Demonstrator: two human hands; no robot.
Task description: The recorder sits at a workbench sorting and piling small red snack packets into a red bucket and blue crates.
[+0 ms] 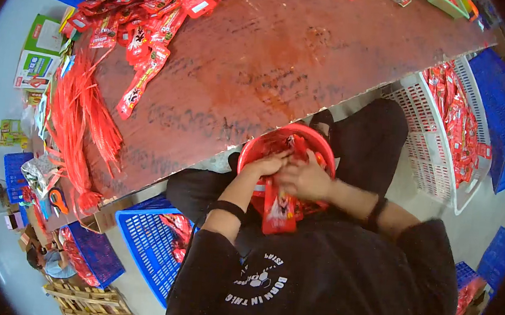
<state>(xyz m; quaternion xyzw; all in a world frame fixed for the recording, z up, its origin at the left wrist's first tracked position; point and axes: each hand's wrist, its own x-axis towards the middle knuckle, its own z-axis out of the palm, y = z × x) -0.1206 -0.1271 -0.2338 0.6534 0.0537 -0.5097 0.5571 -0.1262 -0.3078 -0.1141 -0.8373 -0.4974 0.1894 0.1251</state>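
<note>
A round red plastic tub (245,150) is at my lap, against the table edge, with red printed packets in it. My left hand (272,164) reaches into it, fingers on the packets. Beside it, almost touching, my right hand (307,178) lies over the packets, its fingers bent and slightly blurred. A red packet (280,212) hangs below both hands over the tub's near rim; which hand holds it I cannot tell.
The worn reddish table (243,65) bears a heap of red packets (157,7), a bundle of red plastic ties (74,117) and orange-handled scissors (58,200). A white crate (422,142) of packets stands right, a blue crate (148,243) lower left. A person (57,262) is far left.
</note>
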